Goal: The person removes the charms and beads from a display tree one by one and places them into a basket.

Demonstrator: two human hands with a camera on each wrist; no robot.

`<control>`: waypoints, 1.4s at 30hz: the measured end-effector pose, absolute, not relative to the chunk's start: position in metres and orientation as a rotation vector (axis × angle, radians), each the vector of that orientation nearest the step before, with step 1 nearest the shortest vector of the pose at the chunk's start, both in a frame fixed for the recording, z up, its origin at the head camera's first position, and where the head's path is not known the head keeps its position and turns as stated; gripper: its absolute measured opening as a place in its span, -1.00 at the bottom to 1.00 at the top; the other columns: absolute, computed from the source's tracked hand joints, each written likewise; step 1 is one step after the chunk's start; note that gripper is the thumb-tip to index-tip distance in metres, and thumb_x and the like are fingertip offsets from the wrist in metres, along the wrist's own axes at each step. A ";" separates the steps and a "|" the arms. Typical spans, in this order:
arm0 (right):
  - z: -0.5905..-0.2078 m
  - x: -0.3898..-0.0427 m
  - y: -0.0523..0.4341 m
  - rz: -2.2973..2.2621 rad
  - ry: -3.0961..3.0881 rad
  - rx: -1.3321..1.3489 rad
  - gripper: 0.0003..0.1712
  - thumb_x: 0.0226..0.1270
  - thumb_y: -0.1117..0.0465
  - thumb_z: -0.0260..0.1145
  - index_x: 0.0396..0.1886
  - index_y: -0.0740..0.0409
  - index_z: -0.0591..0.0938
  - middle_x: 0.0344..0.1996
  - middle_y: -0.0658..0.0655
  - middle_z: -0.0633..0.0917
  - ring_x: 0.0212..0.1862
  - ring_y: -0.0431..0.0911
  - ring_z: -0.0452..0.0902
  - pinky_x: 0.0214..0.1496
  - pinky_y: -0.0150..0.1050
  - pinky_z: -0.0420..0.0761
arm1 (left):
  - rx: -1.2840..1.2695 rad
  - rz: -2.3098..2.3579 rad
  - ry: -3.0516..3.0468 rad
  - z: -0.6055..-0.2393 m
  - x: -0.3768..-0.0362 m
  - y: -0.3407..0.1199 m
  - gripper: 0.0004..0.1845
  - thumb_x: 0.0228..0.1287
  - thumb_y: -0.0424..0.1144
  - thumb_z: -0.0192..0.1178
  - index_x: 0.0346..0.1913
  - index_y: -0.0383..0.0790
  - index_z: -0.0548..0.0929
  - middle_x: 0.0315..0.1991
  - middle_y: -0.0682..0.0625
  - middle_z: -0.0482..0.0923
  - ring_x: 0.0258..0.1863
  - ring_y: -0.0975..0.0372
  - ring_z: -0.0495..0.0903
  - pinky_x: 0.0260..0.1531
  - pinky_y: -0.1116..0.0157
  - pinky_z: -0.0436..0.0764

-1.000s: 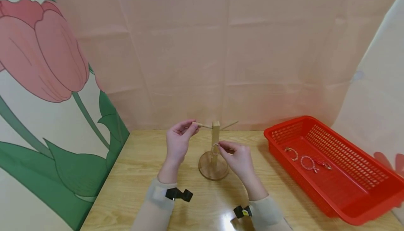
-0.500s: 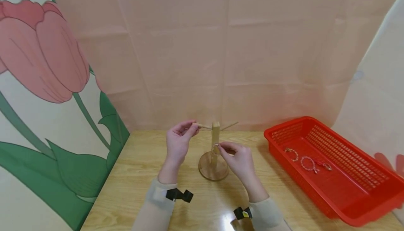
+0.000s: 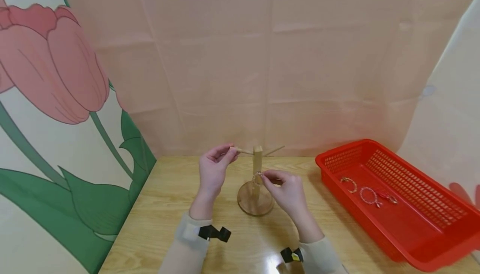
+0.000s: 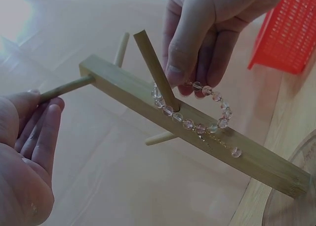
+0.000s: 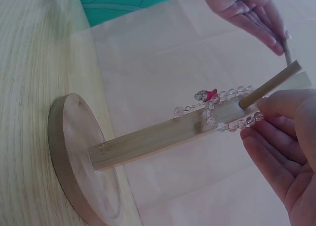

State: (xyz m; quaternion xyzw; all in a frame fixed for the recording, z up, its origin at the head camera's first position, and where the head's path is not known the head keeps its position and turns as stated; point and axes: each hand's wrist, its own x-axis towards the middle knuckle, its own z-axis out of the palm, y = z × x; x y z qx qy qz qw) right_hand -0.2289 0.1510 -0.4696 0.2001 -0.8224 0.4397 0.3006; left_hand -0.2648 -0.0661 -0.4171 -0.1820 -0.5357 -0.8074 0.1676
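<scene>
A wooden stand with a square post point(image 3: 257, 161), slanted pegs and a round base point(image 3: 247, 201) stands on the table. My left hand point(image 3: 213, 170) pinches the outer end of its upper left peg point(image 4: 66, 89). My right hand point(image 3: 286, 190) pinches a bracelet of clear, pinkish beads point(image 4: 188, 123) between thumb and fingers. The loop encircles the lower front peg point(image 4: 155, 67) close to the post. From the bracelet hang a short chain with a bead point(image 4: 236, 152) and a small red-and-silver charm point(image 5: 210, 94).
On the right stands a red plastic basket point(image 3: 360, 220) with perforated walls. Several bracelets lie inside it, among them a pink beaded one point(image 3: 368, 195) and a gold-toned one point(image 3: 349, 185). A pink cloth backdrop point(image 3: 225, 78) hangs behind the wood-grain table point(image 3: 150, 224).
The head view has shifted slightly. Both hands keep their grips, and the bracelet stays at the front of the post with hardly any visible movement.
</scene>
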 end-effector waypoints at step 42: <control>-0.443 -0.204 0.161 1.306 -2.110 0.674 -0.76 0.23 0.46 0.60 -0.22 0.06 0.86 -0.31 -0.04 0.85 -0.30 -0.18 0.79 -0.24 -0.11 0.90 | -0.497 -2.277 -1.519 -0.419 -0.266 -0.065 -0.76 0.39 -0.58 0.36 0.00 -0.74 0.66 -0.24 -0.09 0.84 -0.25 0.20 0.83 -0.13 0.25 0.88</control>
